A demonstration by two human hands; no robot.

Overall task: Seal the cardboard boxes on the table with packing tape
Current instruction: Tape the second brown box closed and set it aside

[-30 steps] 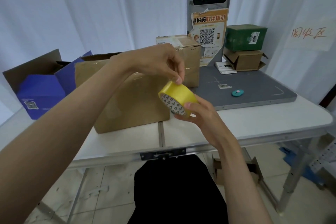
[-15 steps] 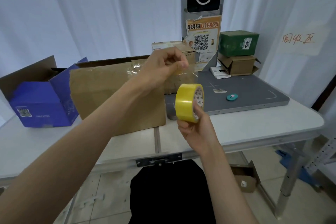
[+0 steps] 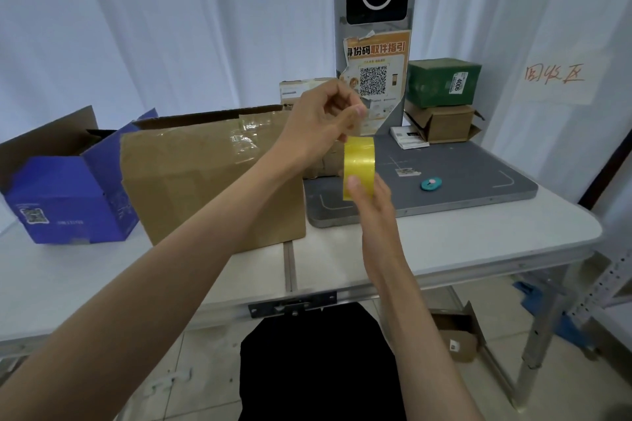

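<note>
Fingers (image 3: pixel 354 111) of the left hand (image 3: pixel 321 126) are curled, pinching the clear free end of tape just above the yellow tape roll (image 3: pixel 359 161). The right hand (image 3: pixel 367 196) grips the roll from below, thumb on its outer face, in the air above the table (image 3: pixel 444 243). The brown cardboard box (image 3: pixel 205 178) stands behind the left forearm, the blue box (image 3: pixel 68 202) beside it.

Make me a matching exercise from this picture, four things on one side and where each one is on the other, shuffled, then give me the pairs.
Things:
1. tape roll
2. blue box
3. green box
4. teal disc

Places:
A. stacked on a small brown box
B. on the grey mat
C. left end of the table, flaps open
D. held in the right hand

Pairs: 1-D, 2-C, 3-A, 4-B
</note>
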